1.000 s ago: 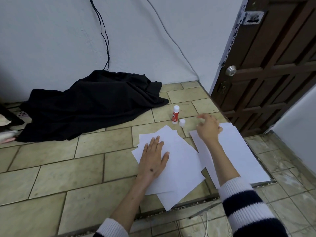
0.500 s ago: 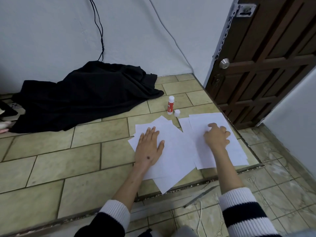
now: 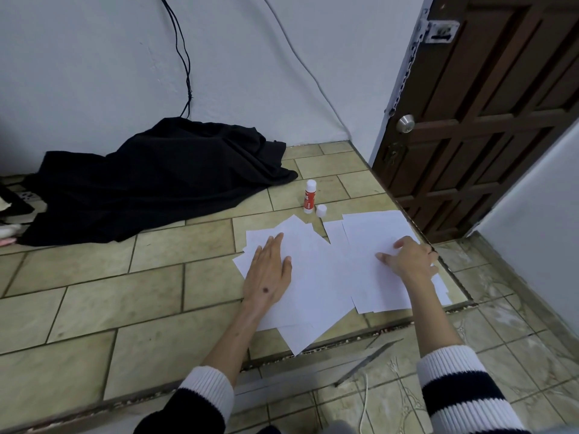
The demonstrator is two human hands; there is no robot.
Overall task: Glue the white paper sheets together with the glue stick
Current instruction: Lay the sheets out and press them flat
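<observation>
So I'm on the floor (image 3: 125, 277) with two loose piles of paper. My left hand (image 3: 269, 274) lies flat, fingers straight, on the left pile (image 3: 313, 277), just pinning it down. My right hand (image 3: 410, 261) is on the right pile (image 3: 376, 233); the fingers look a bit curled, with the tips on the top sheet, like I'm squaring or sliding it, but I honestly can't tell if I'm pinching an edge or only pressing.

The glue stick (image 3: 309, 195) stands upright at the far side, just beyond the piles, with its cap (image 3: 321, 210) off and sitting right beside it. Neither hand is touching it.

I'd say this is the line-up-the-sheets stage, with no glue going on at the moment. Next up is probably reaching my right hand over the paper to the stick, without knocking it over, while my left keeps the sheets from skating around on the tiles.
</observation>
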